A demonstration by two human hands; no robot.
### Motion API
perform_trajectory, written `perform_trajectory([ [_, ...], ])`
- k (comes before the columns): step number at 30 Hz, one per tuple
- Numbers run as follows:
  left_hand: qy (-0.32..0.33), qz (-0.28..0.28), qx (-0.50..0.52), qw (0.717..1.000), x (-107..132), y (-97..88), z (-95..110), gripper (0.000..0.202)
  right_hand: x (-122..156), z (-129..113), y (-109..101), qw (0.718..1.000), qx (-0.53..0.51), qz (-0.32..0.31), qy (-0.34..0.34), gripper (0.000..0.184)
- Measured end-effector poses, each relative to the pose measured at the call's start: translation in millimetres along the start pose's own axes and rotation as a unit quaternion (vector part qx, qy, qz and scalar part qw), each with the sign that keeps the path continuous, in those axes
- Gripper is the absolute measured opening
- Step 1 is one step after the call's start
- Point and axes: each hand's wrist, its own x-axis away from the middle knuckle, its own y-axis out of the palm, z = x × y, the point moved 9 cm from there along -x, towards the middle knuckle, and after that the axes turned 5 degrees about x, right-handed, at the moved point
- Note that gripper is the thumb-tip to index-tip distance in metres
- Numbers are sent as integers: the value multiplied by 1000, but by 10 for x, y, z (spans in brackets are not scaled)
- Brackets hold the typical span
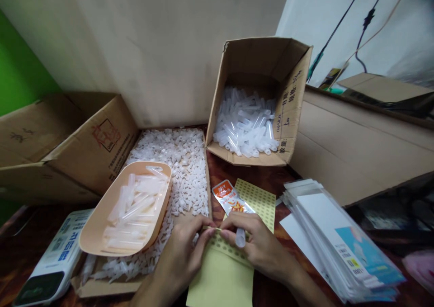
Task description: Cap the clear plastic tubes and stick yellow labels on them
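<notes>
My left hand [181, 248] pinches the top edge of a yellow sheet of small round stickers [222, 275], thumb against forefinger. My right hand [262, 243] holds a translucent plastic tube [240, 238] between its fingers, the tube's end pointing toward me. Its thumb and forefinger meet at the same sheet edge, close to the left fingertips. Whether a single sticker is between the fingertips is too small to tell. Just beyond my hands lie a second yellow sticker sheet [262, 198] and an orange and silver packet [228, 196].
A peach plastic basket [90, 230] of tubes rests on a cardboard tray [111, 289] covered with small white plastic pieces. A tilted cardboard box [294, 117] holds many tubes. An open box [84, 148] and a white device [56, 257] are left; sleeved cards [325, 221] lie right.
</notes>
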Motion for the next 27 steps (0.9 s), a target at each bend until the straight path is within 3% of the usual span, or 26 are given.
perform_trajectory([
  [5,86,-29,-71,993,-3,64,78,15,28,31,50,999,34,-16,-1,15],
  [11,200,-59,-189,960,26,151,233,17,61,73,120,995,89,-37,11,15],
  [18,230,-47,-234,943,41,151,314,35,58,34,134,994,105,-40,14,16],
  [27,216,-53,-261,940,39,159,297,36,48,60,153,991,116,-52,31,17],
])
